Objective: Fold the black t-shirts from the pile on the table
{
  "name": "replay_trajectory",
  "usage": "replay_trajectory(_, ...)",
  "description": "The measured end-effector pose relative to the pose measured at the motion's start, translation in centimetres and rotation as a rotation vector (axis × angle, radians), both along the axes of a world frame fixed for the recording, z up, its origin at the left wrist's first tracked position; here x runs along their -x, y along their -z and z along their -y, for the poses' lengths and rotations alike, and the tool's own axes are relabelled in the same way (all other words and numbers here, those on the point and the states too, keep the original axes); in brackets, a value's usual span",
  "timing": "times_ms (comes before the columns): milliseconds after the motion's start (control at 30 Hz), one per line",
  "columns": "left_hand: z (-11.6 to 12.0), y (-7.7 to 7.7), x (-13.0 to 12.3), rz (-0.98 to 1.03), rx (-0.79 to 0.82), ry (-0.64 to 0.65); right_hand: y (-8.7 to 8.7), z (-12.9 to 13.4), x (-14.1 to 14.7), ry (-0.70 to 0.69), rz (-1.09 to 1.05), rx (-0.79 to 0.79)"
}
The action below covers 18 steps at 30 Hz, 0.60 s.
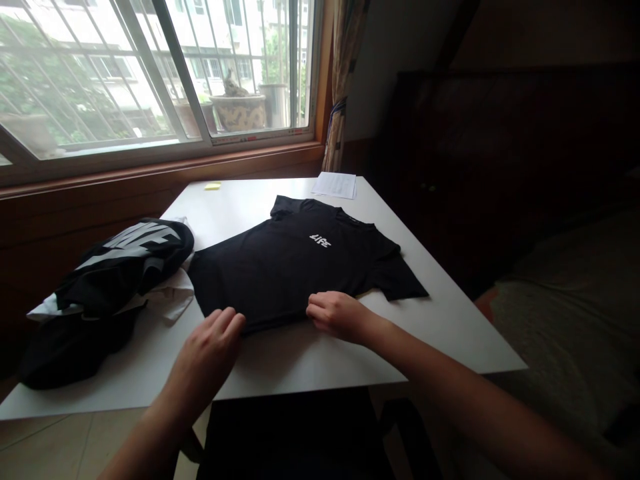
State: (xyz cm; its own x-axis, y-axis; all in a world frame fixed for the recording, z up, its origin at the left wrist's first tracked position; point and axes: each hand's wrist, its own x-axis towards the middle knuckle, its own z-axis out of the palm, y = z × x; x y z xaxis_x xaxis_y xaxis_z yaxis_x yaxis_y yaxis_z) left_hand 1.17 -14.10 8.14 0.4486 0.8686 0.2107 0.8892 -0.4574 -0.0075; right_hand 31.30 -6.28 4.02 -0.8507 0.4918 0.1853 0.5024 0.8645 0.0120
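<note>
A black T-shirt (280,267) with a small white print on its chest lies spread out on the white table (440,340). Its collar and sleeves point to the right and back, its hem to the left. My left hand (220,333) is closed on the near edge of the shirt, by the hem corner. Farther right along the same edge, below the near sleeve, my right hand (336,315) pinches the fabric. The fingertips of both hands are partly hidden.
To the left, a heap of black and white clothes (120,267) lies on the table. Paper sheets (335,185) and a yellow sticky note (213,187) lie along the far edge, below a barred window (200,80). A patterned curtain (340,87) hangs beside it.
</note>
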Motion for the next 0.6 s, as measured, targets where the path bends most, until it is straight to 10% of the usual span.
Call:
replay_trajectory(167,-0.5,-1.4,2.9,0.063,-0.008,0.137,-0.2,-0.7,0.3,-0.031,-0.139,0.003)
replay_trajectory(400,3.1,1.7,2.5,0.265,0.479,0.175,-0.7,-2.4,-7.3,0.216,-0.049,0.113)
replay_trajectory(600,4.2,3.5,1.6,0.356,0.515,0.118,-0.5,-2.4,-12.9,0.526,0.071,0.169)
